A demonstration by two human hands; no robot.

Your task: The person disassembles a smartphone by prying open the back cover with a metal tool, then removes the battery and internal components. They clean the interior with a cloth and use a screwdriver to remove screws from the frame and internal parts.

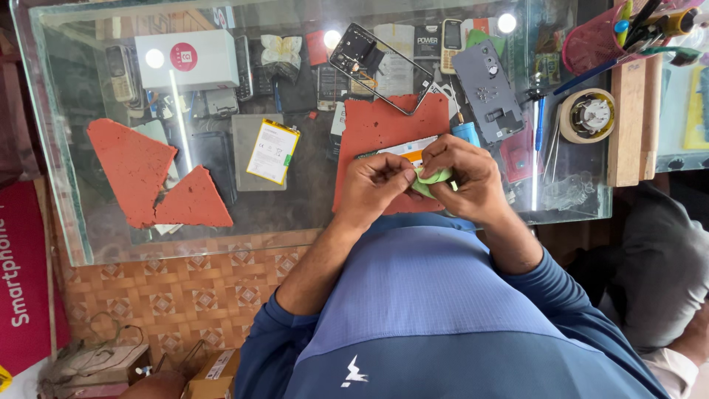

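Note:
My left hand point(373, 185) and my right hand point(467, 176) meet over the near edge of a red work mat point(384, 122) on a glass table point(66, 222). Both pinch a small light-green piece point(427, 182) between their fingertips. Just behind the hands lies a flat white and orange part point(402, 150), mostly hidden by my fingers. A black phone frame point(377, 66) rests at the mat's far edge. A grey phone back plate point(487, 92) lies to its right.
A yellow-and-white battery point(272, 151) lies left of the mat, beyond it two red mat scraps point(136, 170). A white box point(185, 59) stands far left. To the right are a tape roll point(587, 114), a blue screwdriver point(539, 122), a pink pen holder point(591, 44) and another person's grey-clad leg point(665, 266).

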